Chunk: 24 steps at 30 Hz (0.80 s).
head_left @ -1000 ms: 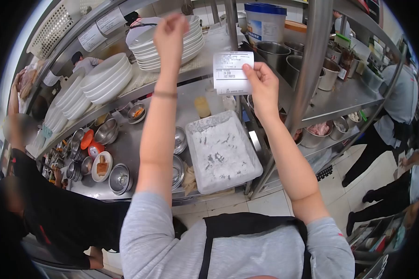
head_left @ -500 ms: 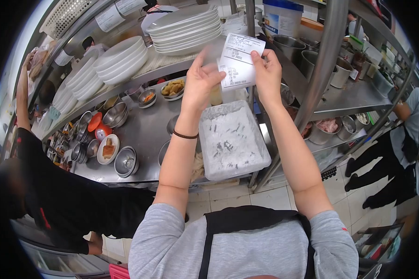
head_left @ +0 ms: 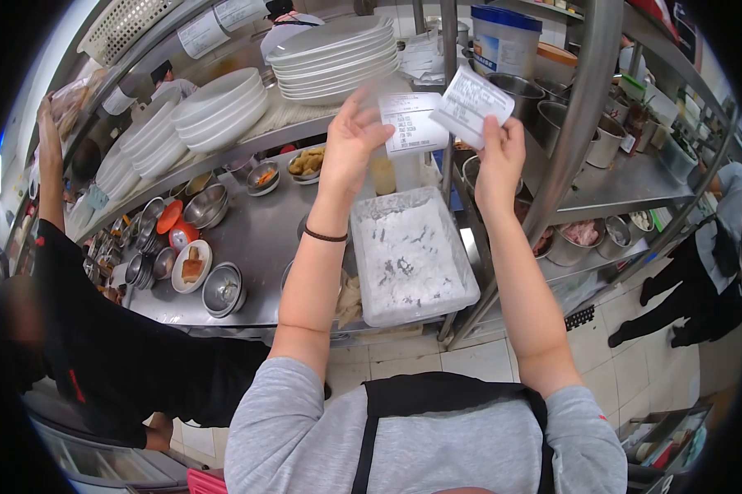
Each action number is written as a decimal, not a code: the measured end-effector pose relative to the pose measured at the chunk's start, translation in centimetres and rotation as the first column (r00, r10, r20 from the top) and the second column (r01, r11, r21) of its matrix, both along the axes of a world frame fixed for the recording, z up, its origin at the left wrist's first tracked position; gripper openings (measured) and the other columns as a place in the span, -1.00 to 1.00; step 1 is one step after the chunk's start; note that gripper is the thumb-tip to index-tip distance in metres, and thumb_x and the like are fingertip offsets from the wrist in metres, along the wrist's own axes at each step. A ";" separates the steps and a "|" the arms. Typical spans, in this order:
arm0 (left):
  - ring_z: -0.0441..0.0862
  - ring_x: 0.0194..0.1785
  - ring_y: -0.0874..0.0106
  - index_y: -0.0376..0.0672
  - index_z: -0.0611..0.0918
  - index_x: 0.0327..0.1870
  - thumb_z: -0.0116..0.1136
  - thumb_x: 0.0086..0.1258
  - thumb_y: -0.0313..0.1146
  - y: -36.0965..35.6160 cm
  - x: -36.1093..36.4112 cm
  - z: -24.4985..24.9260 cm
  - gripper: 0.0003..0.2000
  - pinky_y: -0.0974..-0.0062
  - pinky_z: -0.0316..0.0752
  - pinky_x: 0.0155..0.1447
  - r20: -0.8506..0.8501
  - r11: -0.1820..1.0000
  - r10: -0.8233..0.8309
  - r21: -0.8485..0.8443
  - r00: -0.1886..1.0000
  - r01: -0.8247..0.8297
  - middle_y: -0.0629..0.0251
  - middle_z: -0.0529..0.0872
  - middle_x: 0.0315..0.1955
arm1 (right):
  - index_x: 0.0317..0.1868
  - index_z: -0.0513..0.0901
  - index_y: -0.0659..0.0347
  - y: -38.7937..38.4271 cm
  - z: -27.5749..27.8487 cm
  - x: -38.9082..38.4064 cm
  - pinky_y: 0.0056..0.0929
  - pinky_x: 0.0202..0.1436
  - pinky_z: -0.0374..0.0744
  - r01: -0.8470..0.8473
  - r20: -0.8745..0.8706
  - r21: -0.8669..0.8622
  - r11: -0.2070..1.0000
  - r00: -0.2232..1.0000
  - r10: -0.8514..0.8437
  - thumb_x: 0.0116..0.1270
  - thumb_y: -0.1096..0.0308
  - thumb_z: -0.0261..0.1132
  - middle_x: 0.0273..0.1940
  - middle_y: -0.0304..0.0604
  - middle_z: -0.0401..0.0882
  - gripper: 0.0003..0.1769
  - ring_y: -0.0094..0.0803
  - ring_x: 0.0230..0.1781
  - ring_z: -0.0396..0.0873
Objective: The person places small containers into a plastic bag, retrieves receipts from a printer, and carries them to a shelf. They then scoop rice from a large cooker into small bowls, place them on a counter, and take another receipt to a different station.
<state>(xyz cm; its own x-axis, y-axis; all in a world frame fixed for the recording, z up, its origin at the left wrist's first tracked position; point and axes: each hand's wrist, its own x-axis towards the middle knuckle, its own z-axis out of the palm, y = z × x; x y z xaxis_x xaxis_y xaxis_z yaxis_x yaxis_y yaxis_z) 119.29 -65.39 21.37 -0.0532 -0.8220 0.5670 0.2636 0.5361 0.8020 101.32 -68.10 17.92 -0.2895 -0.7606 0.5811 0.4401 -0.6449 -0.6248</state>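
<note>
My left hand (head_left: 350, 152) pinches a printed order slip (head_left: 414, 130) at its left edge, the thumb on its front face. A second order slip (head_left: 474, 100) is gripped along its lower right edge by my right hand (head_left: 500, 160), tilted and curling. The two slips are side by side, their near edges meeting or slightly overlapping. Below both hands is a white rectangular tub (head_left: 416, 255), coated with white powder.
Stacked white plates (head_left: 334, 62) fill the shelf ahead. Metal bowls (head_left: 223, 290) and a dish of food (head_left: 191, 267) stand on the steel counter at left. A metal post (head_left: 573, 123) and pots (head_left: 606, 140) are at right. A co-worker in black (head_left: 132, 346) stands left.
My right hand has moved right and slightly down, drawing its slip away from the other one. The left slip now shows more of its print. The person at far right has shifted.
</note>
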 end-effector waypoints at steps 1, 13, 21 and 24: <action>0.57 -0.11 0.45 -0.25 0.16 0.27 0.09 0.09 -0.69 -0.4 0.0 0.2 -0.35 0.55 0.47 -0.02 0.010 1.000 0.004 -0.010 1.000 -0.004 0.11 0.55 -0.07 | -0.26 0.38 0.25 0.5 -0.7 -0.4 -0.75 -0.36 0.41 0.049 -0.040 -0.017 0.999 0.998 -0.050 0.34 0.35 0.06 -0.31 -0.21 0.54 -0.87 -0.66 -0.35 0.47; 0.54 -0.22 0.56 -0.23 0.59 -0.09 0.01 0.07 -0.66 -14.4 -1.6 13.4 -0.66 0.64 0.40 -0.14 -0.069 0.680 0.484 -0.597 0.872 -0.425 0.32 0.64 -0.23 | -0.23 0.43 0.34 8.8 -9.3 -7.0 -0.68 -0.22 0.41 0.127 -0.393 0.114 0.985 0.917 -0.072 0.27 0.50 0.12 -0.33 -0.23 0.55 -0.91 -0.65 -0.32 0.47; 0.60 -0.33 0.39 -0.10 0.64 -0.12 -0.01 -0.06 -0.53 -17.2 -1.6 13.4 -0.60 0.54 0.42 -0.15 0.118 0.505 0.851 -0.452 0.512 -0.735 0.10 0.67 -0.36 | -0.22 0.43 0.32 10.8 -9.2 -11.8 -0.66 -0.18 0.41 0.213 -0.337 0.161 0.964 0.930 -0.149 0.26 0.50 0.14 -0.29 -0.22 0.53 -0.89 -0.61 -0.27 0.47; 0.61 -0.28 0.38 -0.11 0.63 -0.12 -0.02 -0.07 -0.53 -17.4 -2.8 15.2 -0.60 0.54 0.43 -0.13 0.034 0.448 0.868 -0.488 0.496 -0.749 0.02 0.66 -0.32 | -0.22 0.43 0.32 11.7 -7.9 -12.5 -0.63 -0.17 0.42 0.229 -0.356 0.137 0.964 0.919 -0.168 0.26 0.51 0.14 -0.28 -0.21 0.53 -0.89 -0.59 -0.26 0.47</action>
